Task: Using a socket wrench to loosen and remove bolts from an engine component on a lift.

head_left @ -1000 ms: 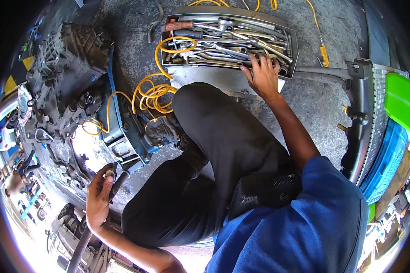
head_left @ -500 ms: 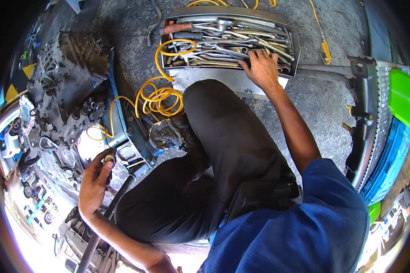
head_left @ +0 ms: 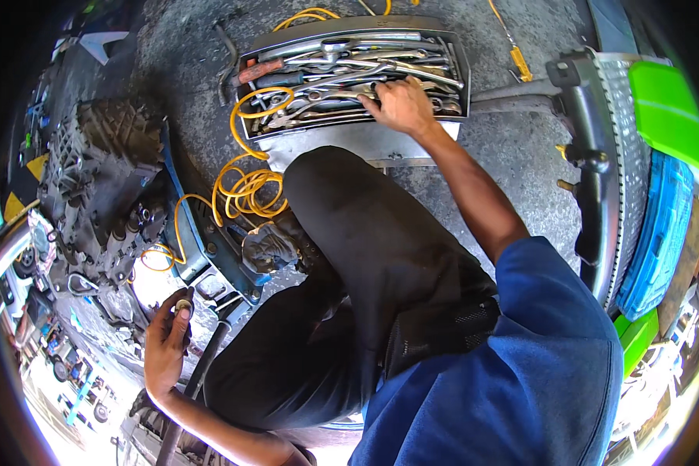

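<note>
My right hand (head_left: 402,107) reaches into a long open metal toolbox (head_left: 357,130). Its thumb and fingers are apart, touching the tools, and I make out nothing gripped in it. Under and around the fingers lies a heap of wrenches (head_left: 326,80). A ratchet (head_left: 335,48) rests near the box's far side, and a red-handled tool (head_left: 258,71) lies at its left end. Down at the left, my left hand (head_left: 165,346) is closed on a small round metal piece (head_left: 183,306), pinched between thumb and fingers; its exact kind is unclear.
A coiled yellow air hose (head_left: 248,190) loops over the toolbox and floor. On the left sits a large greasy gearbox casing (head_left: 105,171) beside a blue jack (head_left: 210,233). A radiator (head_left: 613,155) stands right, with a blue case (head_left: 660,233) and green panel (head_left: 672,113).
The whole view has shifted, so the toolbox now appears further left. My right hand stays among the tools, slightly further left over them. My left hand keeps the round metal piece.
</note>
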A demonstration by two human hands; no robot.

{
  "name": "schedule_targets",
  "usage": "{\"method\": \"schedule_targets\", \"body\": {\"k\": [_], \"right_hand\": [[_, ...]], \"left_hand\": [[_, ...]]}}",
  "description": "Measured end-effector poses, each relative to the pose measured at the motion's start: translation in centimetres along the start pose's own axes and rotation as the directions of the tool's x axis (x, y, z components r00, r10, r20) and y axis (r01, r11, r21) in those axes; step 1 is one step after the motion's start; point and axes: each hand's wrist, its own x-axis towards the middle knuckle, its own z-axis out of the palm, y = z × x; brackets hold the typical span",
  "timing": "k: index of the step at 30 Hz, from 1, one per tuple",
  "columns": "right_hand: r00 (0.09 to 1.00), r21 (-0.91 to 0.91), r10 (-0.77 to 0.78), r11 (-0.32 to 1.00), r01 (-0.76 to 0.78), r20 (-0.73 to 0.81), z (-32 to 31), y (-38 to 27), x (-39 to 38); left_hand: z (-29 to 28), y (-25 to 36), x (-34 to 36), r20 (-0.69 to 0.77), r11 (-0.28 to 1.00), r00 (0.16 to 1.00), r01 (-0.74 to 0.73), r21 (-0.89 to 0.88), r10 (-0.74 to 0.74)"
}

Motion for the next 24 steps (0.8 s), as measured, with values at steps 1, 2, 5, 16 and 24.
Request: {"method": "schedule_targets", "body": {"k": [1, 2, 5, 16, 24], "right_hand": [[0.968, 0.057, 0.036, 0.997, -0.052, 0.248, -1.1, 0.4, 1.1], [0.932, 0.074, 0.115, 0.986, -0.148, 0.343, -1.9, 0.3, 2.4], [0.932, 0.085, 0.142, 0.98, -0.179, 0.333, -3.9, 2.6, 4.8], [0.896, 0.433, 0.353, 0.787, -0.439, 0.269, -5.7, 6.2, 9.4], [0.854, 0.337, 0.259, 0.837, -0.432, 0.451, -6.7, 6.7, 9.3]], "left_hand": [[0.3, -0.1, -0.2, 0.01, 1.0, 1.0, 0.007, 0.005, -0.007], [0.5, -0.3, -0.3, 0.021, 1.0, 1.0, 0.016, 0.008, -0.016], [0.7, -0.5, -0.4, 0.039, 0.999, 0.999, 0.032, 0.032, -0.034], [0.9, -0.4, -1.3, 0.013, 0.999, 0.999, 0.05, -0.006, -0.05], [1.3, -0.4, -1.2, -0.034, 0.996, 0.999, -0.025, 0.086, 0.028]]}}
